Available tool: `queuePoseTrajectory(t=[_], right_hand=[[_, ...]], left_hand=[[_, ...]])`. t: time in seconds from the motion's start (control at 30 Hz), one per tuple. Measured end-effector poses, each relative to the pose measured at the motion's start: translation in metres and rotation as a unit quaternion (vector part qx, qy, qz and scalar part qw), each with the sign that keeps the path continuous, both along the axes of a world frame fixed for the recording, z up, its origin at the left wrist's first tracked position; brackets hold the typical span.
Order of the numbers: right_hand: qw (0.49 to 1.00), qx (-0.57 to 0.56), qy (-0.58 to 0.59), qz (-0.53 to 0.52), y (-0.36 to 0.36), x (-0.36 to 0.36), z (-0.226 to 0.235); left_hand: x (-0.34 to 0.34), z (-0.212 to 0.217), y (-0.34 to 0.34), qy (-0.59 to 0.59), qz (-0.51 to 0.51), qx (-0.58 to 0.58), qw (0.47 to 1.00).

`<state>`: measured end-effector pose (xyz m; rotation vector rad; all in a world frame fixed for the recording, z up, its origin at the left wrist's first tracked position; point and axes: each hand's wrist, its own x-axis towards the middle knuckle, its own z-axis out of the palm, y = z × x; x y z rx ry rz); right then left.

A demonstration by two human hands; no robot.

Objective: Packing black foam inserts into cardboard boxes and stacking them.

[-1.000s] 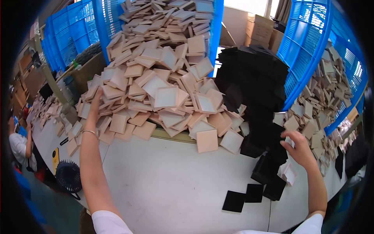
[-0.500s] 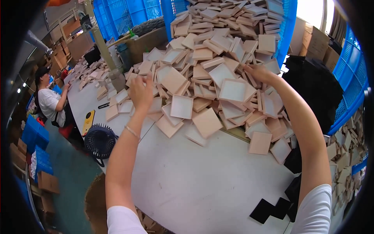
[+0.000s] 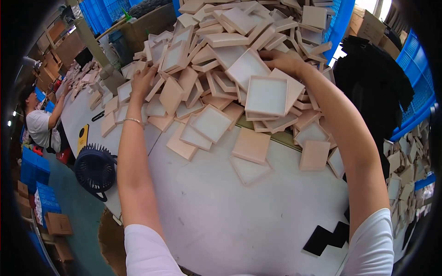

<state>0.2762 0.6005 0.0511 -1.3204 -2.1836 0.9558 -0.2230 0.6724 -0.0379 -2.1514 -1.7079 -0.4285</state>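
A large heap of shallow square wooden trays (image 3: 267,96), pale pinkish wood with whitish insides, lies jumbled over the far part of the table. At its left edge my left hand (image 3: 143,83) touches the trays with fingers apart, their tips partly lost among the wood. Deeper in the heap, toward the right, rests my right hand (image 3: 284,63). Its fingers stretch leftward behind an upturned tray and are partly hidden, and I see nothing clearly gripped. Several trays have slid out onto the white tabletop (image 3: 221,216), one a blurred tray (image 3: 251,170) at the front.
A dark blue fan (image 3: 95,168) and a yellow phone-like object (image 3: 83,136) sit by the left table edge. Black square pieces (image 3: 317,240) lie at the near right. Dark material (image 3: 368,92) and a blue crate (image 3: 412,69) stand right. A co-worker (image 3: 43,122) is at far left.
The heap has spread toward me, with trays tumbling and sliding nearer. Both my hands have moved left and slightly farther in, and the whole view has shifted.
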Motion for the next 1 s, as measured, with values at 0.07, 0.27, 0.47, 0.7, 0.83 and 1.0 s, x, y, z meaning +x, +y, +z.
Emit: queuePoseTrajectory(t=[0.07,0.27,0.47,0.7,0.83,1.0], right_hand=[[0.999,0.034,-0.016,0.001,0.000,-0.006,-0.001],[0.999,0.020,-0.034,0.007,-0.058,-0.010,0.027],[0.999,0.021,-0.032,0.023,-0.138,-0.014,0.044],[0.999,-0.029,-0.021,0.034,-0.203,0.028,0.049],[0.996,-0.082,-0.012,0.026,-0.230,0.053,0.038],[0.995,-0.066,-0.047,-0.063,-0.273,0.073,0.042]], left_hand=[[0.005,-0.001,-0.019,0.047,-0.071,0.057,0.995],[0.126,0.007,-0.128,-0.402,-0.055,-0.076,0.911],[0.194,0.022,-0.221,-0.389,-0.015,-0.122,0.913],[0.235,0.040,-0.309,-0.395,-0.077,-0.161,0.901],[0.254,0.038,-0.349,-0.399,-0.095,-0.152,0.899],[0.261,0.031,-0.371,-0.408,-0.119,-0.125,0.896]])
